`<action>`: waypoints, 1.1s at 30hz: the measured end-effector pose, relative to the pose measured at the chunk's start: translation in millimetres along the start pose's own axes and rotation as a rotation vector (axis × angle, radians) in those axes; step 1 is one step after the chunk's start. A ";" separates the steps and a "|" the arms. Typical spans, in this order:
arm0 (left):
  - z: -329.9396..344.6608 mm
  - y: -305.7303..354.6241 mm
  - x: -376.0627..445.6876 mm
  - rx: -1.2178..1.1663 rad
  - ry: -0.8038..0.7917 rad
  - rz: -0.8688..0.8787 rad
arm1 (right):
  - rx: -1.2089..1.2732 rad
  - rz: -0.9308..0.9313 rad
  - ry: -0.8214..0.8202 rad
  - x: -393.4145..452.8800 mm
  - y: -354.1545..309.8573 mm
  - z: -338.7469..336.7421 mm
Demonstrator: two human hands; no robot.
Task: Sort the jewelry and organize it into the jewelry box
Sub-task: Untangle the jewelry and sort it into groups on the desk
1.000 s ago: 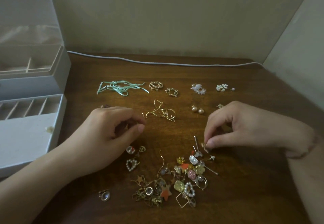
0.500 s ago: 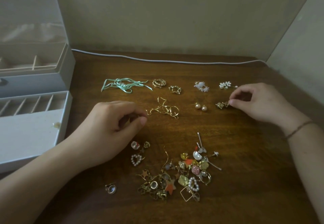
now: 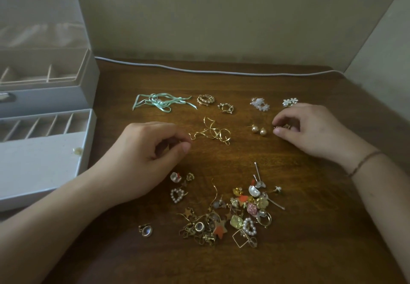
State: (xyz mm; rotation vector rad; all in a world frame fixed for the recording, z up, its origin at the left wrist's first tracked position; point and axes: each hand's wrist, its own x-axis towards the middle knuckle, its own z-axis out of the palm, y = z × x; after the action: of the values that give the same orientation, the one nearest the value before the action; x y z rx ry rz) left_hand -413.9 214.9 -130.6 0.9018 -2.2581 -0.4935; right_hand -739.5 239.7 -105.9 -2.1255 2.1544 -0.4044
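the unsorted pile of small earrings and charms lies on the table, nearest the camera. beyond the pile, sorted pairs sit in rows: a mint ribbon piece, two pearl-studded hoops, twisted gold hooks, pearl drops and white flower studs. the jewelry box stands open to the left of the pile, its divided tray showing no jewelry that i can see.

the right hand pinches a tiny gold piece between thumb and forefinger, just right of the pearl drops. the left hand rests above the pile with fingers curled toward the thumb; whether it holds anything i cannot tell.

these pieces look light, stiff and slippery, with thin posts and hooks likely to snag each other, so fingertip pinches on the bodies should serve best. the pinched piece is mostly hidden by fingers, and the pile's tangle is hard to separate by eye.
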 end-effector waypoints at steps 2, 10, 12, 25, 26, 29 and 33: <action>-0.2 0.1 -0.4 -0.003 -0.007 0.012 | 0.012 0.013 0.003 -3.0 -1.1 -5.1; -1.4 1.7 -0.5 -0.018 -0.030 0.048 | 0.156 -0.548 -0.337 -49.1 -60.0 -32.5; -1.8 1.5 -0.1 -0.009 -0.025 0.047 | 0.050 -0.647 -0.491 -56.2 -73.1 -23.4; -2.9 0.8 -0.6 0.010 -0.041 0.039 | 0.234 -0.746 -0.520 -54.1 -66.4 -24.6; -2.9 1.2 -0.6 0.016 -0.039 0.039 | 0.328 -0.740 -0.534 -52.4 -61.3 -30.1; -3.7 1.2 0.3 0.014 -0.018 0.041 | 0.753 -0.710 -0.499 -49.1 -46.5 -39.6; -5.1 1.1 -1.0 -0.005 -0.035 0.061 | 1.229 -0.507 -0.360 -41.3 -24.1 -41.2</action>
State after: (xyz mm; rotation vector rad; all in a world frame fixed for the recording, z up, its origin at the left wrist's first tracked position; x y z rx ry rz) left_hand -410.5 215.9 -126.7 0.8250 -2.3073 -0.4908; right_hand -725.1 285.9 -65.3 -1.6790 0.7189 -0.9533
